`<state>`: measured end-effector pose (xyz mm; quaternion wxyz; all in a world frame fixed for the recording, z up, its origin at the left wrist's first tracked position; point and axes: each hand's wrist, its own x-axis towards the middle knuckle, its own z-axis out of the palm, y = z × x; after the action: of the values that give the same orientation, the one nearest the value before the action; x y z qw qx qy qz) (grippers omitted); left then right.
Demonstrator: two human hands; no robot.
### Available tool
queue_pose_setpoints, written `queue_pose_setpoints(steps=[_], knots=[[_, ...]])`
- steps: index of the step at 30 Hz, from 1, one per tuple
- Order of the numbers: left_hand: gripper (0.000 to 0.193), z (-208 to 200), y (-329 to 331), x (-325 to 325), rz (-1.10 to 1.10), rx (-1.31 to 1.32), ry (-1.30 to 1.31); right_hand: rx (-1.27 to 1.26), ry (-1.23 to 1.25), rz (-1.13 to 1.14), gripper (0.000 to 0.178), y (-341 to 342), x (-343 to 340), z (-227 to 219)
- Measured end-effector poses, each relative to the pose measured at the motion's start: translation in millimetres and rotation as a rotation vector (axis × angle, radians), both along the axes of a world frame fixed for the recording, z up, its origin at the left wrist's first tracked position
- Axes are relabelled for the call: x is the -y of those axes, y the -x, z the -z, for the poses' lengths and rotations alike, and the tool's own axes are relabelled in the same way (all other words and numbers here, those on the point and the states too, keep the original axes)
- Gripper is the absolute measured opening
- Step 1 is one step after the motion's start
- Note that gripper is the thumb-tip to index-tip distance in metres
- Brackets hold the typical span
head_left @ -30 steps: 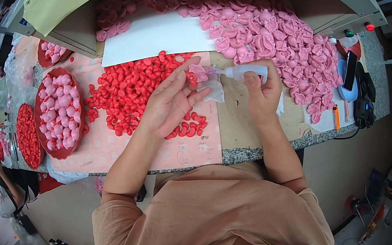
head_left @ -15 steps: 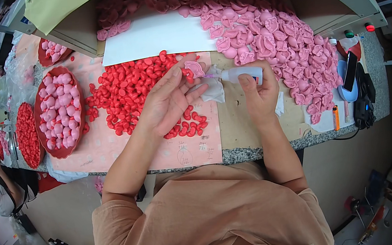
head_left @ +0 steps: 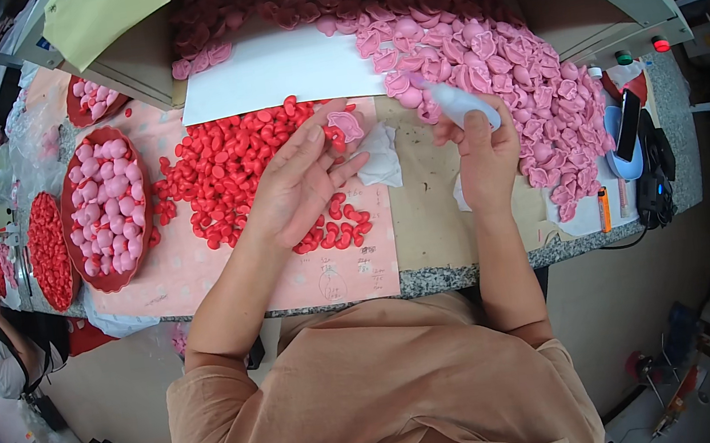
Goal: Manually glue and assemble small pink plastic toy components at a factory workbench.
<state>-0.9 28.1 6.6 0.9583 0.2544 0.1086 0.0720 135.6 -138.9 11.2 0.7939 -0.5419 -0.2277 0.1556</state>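
My left hand (head_left: 300, 175) is palm up over the paper, its thumb and fingertips pinching a small red curved piece (head_left: 335, 141). A pink ruffled piece (head_left: 348, 125) sits against that red piece at the fingertips. To the right, my right hand (head_left: 486, 146) is closed round a small translucent squeeze bottle (head_left: 462, 105). The bottle tilts, its thin nozzle pointing up and left, apart from the held pieces. A heap of glossy red pieces (head_left: 231, 162) lies left of my left hand, and a large pile of pink ruffled pieces (head_left: 537, 103) lies beyond my right.
A crumpled white tissue (head_left: 378, 157) lies between my hands. Scalloped red trays (head_left: 115, 281) with pink and red pieces stand at left. An orange-handled tool (head_left: 604, 208), a phone (head_left: 628, 126) and a blue container (head_left: 626, 168) are at right. Another person (head_left: 14, 356) is at far left.
My right hand has drawn the squeeze bottle away from the held pieces, up and to the right, and tilted it. My left hand keeps its pinch.
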Motion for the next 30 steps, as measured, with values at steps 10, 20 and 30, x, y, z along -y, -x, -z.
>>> queue_pose_setpoints(steps=[10,20,30], knots=[[0.045,-6.8,2.5,-1.5,-0.075,-0.048,-0.047,0.007,0.213,0.214,0.021,-17.8,65.6,-8.9],[0.035,-2.8,3.3,3.8,-0.033,-0.041,-0.003,0.379,0.704,0.243,0.01,-8.2,71.3,-10.0],[0.034,-6.2,4.6,6.0,-0.028,-0.071,-0.002,0.774,1.007,0.251,0.035,-3.4,44.4,5.4]])
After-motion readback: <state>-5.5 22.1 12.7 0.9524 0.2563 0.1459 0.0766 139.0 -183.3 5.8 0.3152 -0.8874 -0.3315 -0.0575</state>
